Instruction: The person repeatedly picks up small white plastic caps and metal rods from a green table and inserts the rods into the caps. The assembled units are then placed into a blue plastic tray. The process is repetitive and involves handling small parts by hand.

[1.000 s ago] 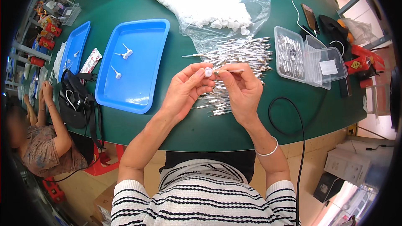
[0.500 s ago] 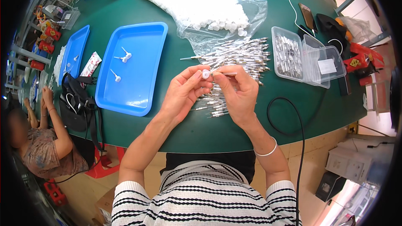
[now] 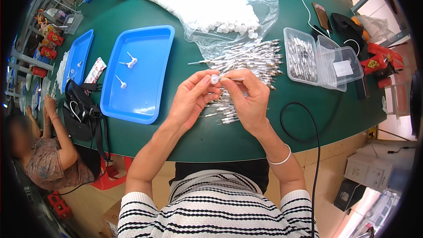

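Between the thumb and fingers of my left hand [image 3: 192, 96] is a small round white plastic cap [image 3: 215, 79]. My right hand [image 3: 249, 99] pinches a thin white-and-metal rod [image 3: 238, 79], its inner end right at the cap. Whether the rod sits inside the cap or only touches it, I cannot tell. Just beyond and below my hands spreads a loose heap of similar rods [image 3: 260, 59]. Behind it, white caps [image 3: 238, 24] spill from a big clear plastic bag [image 3: 269, 15]. Left of my hands, a blue tray [image 3: 136, 86] holds two caps with rods attached [image 3: 131, 63].
At right lie an open clear box of rods [image 3: 302, 57], a phone [image 3: 322, 16] and a black cable [image 3: 304, 105]. A second blue tray [image 3: 78, 57], a wrapped packet [image 3: 95, 70] and a black bag [image 3: 81, 110] are at left, near a seated person [image 3: 53, 154].
My right hand has moved slightly left, bringing its fingertips closer to the cap. The view has shifted a little; both hands keep their hold.
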Available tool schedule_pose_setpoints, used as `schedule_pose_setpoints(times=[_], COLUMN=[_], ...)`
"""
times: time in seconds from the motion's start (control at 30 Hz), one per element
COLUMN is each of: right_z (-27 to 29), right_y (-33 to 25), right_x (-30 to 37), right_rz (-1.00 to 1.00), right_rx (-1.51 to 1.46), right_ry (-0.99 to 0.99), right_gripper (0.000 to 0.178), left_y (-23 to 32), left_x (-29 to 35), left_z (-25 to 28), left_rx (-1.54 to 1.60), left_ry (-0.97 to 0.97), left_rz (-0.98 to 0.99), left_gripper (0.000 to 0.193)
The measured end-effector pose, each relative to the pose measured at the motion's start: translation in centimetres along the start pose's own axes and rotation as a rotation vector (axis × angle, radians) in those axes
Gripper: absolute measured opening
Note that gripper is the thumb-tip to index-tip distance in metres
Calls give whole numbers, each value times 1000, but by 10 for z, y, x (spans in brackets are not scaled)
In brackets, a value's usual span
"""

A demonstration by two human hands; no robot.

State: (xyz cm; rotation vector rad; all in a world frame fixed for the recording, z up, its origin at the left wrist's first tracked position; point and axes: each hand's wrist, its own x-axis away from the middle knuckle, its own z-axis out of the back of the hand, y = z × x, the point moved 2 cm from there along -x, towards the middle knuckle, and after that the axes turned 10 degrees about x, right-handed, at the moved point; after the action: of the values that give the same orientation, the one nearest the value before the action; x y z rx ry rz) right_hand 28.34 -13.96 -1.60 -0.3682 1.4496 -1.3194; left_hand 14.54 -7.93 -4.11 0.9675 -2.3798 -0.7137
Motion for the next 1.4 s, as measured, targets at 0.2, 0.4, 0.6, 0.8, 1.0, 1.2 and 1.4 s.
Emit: schedule_pose_setpoints(times=[0.2, 0.4, 0.6, 0.8, 1.0, 1.2, 1.4], right_z=[1, 1, 1, 1, 4, 3, 8], right_y=[0, -1, -1, 1, 3, 6, 2], right_x=[0, 0, 0, 0, 1, -2, -4], right_rz=[4, 9, 22, 25, 17, -53, -139], right_rx=[3, -11, 1, 16, 53, 4, -92], right_ry=[2, -1, 4, 5, -69, -51, -104], right_gripper=[7, 8, 8, 8, 7, 6, 6], left_y=[0, 0, 1, 1, 1, -1, 2], left_x=[0, 0, 0, 0, -1, -2, -1], left_z=[-1, 0, 0, 1, 1, 4, 1], left_rx=[-15, -16, -14, -30, -35, -71, -114], left_ry=[1, -8, -5, 3, 2, -5, -9], left_rz=[-5, -6, 1, -1, 5, -4, 11], left_gripper=[26, 26, 26, 26, 26, 26, 26])
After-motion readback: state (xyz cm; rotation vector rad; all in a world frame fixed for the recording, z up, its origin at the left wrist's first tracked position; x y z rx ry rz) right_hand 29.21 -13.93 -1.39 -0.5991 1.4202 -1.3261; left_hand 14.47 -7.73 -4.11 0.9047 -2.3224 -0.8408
